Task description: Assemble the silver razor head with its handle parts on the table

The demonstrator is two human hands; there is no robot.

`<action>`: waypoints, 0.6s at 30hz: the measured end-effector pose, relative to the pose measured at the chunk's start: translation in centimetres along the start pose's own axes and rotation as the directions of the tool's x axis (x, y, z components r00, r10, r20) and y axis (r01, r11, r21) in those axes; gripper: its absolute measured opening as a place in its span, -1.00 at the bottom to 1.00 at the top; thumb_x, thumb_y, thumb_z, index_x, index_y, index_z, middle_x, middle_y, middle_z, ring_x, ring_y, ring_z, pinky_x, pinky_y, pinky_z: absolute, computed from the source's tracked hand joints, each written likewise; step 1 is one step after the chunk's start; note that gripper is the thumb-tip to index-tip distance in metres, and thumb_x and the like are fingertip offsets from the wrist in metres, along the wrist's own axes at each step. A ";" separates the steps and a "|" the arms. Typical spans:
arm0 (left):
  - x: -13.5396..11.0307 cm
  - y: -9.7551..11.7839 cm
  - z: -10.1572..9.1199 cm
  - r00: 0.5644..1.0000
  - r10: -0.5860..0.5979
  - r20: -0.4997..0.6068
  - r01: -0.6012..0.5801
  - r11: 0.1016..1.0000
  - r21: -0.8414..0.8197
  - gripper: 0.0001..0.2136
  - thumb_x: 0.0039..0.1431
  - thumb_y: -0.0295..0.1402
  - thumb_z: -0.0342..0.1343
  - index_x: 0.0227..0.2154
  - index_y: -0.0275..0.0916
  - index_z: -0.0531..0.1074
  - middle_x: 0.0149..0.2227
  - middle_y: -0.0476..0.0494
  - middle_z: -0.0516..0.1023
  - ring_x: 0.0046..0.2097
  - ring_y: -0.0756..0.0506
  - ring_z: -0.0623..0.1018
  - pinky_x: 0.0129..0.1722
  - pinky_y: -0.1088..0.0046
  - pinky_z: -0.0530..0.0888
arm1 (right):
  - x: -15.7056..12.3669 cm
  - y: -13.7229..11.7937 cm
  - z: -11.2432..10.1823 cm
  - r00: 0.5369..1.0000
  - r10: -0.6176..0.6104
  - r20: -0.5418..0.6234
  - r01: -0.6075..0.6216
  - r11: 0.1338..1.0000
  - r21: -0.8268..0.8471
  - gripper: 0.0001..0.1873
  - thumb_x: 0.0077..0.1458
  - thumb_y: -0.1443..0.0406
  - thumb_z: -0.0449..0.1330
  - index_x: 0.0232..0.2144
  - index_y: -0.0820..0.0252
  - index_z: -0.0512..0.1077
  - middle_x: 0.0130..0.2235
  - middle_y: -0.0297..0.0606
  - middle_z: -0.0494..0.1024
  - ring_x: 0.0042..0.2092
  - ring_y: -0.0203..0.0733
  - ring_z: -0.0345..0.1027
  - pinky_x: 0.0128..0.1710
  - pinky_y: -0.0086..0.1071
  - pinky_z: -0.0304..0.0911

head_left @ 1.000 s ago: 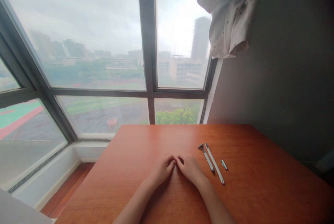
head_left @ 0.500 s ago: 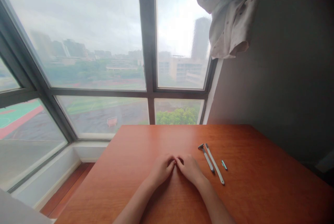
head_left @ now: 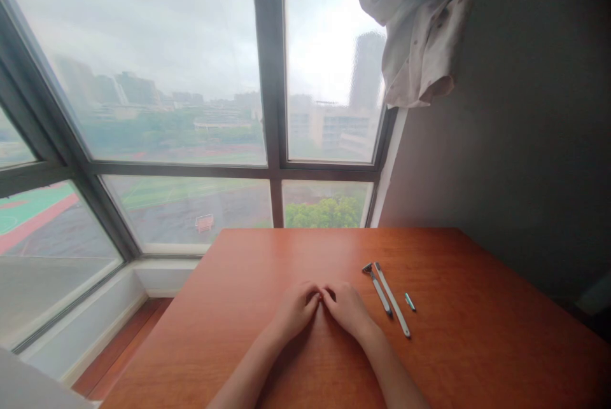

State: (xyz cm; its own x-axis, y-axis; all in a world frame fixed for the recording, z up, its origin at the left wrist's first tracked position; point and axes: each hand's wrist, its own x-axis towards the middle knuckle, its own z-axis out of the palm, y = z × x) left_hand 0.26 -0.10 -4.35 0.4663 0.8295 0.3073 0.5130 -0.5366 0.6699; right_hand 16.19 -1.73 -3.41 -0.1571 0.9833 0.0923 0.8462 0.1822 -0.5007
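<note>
Both of my hands rest side by side on the reddish wooden table. My left hand lies knuckles up with its fingers curled under, and nothing shows inside them. My right hand lies the same way, its curled fingertips touching those of the left. Just right of my right hand lie a short grey pen-like tool with a dark tip, a longer white stick alongside it, and a small teal cap-like piece. Neither hand touches them.
A large window with dark frames rises behind the table's far edge. A bunched white cloth hangs at the upper right against a grey wall. A floor gap and white sill run along the table's left side.
</note>
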 end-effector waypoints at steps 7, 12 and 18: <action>0.0 0.0 0.0 1.000 -0.010 -0.003 0.010 1.000 0.008 -0.83 0.15 -0.43 -0.03 -0.38 -0.22 0.48 -0.35 -0.11 0.55 -0.29 -0.10 0.49 -0.27 0.45 0.37 | -0.1 -0.1 -0.1 1.000 -0.002 -0.001 0.002 1.000 0.009 -0.75 0.19 0.31 0.04 -0.33 0.14 0.53 -0.27 -0.21 0.61 -0.23 -0.19 0.44 -0.30 -0.48 0.09; 0.0 -0.1 0.1 1.000 -0.009 -0.005 0.009 1.000 0.001 -0.82 0.16 -0.42 -0.04 -0.38 -0.22 0.48 -0.35 -0.11 0.56 -0.29 -0.10 0.50 -0.27 0.44 0.38 | -0.1 -0.1 -0.1 1.000 -0.003 -0.003 0.003 1.000 0.012 -0.75 0.19 0.31 0.03 -0.33 0.13 0.53 -0.27 -0.21 0.61 -0.22 -0.19 0.44 -0.30 -0.48 0.10; 0.0 -0.1 0.1 1.000 -0.006 0.002 0.006 1.000 -0.005 -0.82 0.16 -0.43 -0.04 -0.38 -0.22 0.48 -0.35 -0.12 0.55 -0.29 -0.10 0.49 -0.26 0.44 0.38 | -0.1 0.0 0.0 1.000 -0.010 -0.007 0.010 1.000 0.012 -0.75 0.19 0.31 0.04 -0.33 0.12 0.53 -0.26 -0.22 0.61 -0.22 -0.19 0.44 -0.29 -0.48 0.10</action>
State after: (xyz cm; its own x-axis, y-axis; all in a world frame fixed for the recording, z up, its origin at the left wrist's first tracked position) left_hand 0.25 -0.02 -4.48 0.4647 0.8322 0.3024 0.5122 -0.5312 0.6749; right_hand 16.23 -1.80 -3.38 -0.1621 0.9813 0.1035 0.8384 0.1923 -0.5101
